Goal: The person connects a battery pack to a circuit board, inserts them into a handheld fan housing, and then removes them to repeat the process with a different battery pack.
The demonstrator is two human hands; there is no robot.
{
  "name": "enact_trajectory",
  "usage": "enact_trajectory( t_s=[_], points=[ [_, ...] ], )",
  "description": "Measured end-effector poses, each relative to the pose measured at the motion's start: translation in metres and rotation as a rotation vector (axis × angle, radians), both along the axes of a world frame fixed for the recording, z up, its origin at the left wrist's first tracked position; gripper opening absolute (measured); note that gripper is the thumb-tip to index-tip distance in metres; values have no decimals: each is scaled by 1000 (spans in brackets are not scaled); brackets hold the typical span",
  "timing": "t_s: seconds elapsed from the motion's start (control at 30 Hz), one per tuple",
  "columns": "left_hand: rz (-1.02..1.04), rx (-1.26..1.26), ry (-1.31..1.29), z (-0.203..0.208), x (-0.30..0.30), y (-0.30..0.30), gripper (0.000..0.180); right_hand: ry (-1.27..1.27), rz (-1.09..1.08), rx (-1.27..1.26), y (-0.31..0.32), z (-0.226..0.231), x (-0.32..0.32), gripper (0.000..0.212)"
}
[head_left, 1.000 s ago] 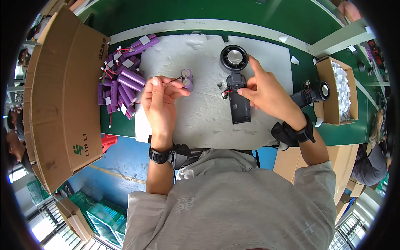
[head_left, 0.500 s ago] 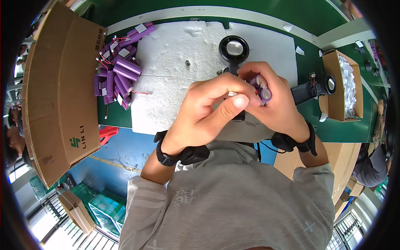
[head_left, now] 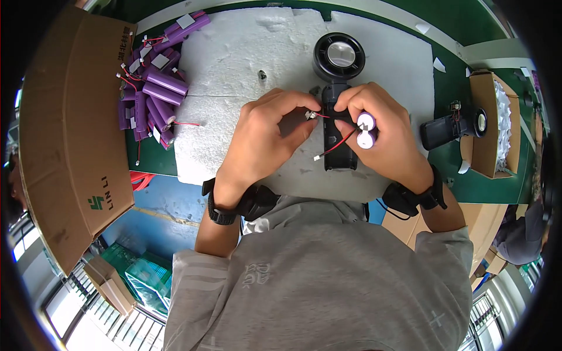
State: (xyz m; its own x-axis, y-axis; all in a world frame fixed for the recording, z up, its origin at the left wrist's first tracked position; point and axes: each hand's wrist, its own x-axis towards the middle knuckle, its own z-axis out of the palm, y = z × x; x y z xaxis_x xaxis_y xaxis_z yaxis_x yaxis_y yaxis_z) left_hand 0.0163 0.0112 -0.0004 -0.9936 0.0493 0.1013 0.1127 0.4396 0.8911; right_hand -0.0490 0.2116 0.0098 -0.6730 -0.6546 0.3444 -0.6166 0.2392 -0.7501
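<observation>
A black handheld fan (head_left: 339, 153) lies on the white foam sheet (head_left: 225, 76), its round head away from me and its hollow handle toward me. Over the handle's left side, my left hand (head_left: 254, 137) pinches a small white connector (head_left: 311, 115) on a thin red wire that runs toward the handle. My right hand (head_left: 386, 126) is closed round a purple battery pack (head_left: 367, 139), the pale ends of its two cells facing up. From the pack a red and black lead hangs across the handle, ending in a loose white plug (head_left: 317, 158). The pack's lower part is hidden in my palm.
Purple battery packs (head_left: 164, 88) with wired plugs lie heaped at the left, beside a tall cardboard box (head_left: 76, 134). On the right, a second black fan (head_left: 442, 131) rests against a small carton (head_left: 483, 158) of white pieces. Paper scraps (head_left: 439, 65) dot the green table.
My hands have moved apart, uncovering the fan handle. The battery pack has turned its ends upward in my right hand, and its lead now hangs free. The view has shifted slightly.
</observation>
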Motion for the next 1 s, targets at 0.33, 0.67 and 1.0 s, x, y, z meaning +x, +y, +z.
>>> enact_trajectory(
  t_s=[0.33, 0.67, 1.0],
  points=[
    [-129, 22, 63, 2, -2, 0, 30, 112, -71, 67, -4, -6, 7, 33],
    [-117, 87, 79, 3, -3, 2, 35, 119, -70, 90, -5, -2, 8, 29],
    [-135, -4, 122, -2, 0, -3, 37, 135, -91, 97, -6, -5, 9, 28]
  ],
)
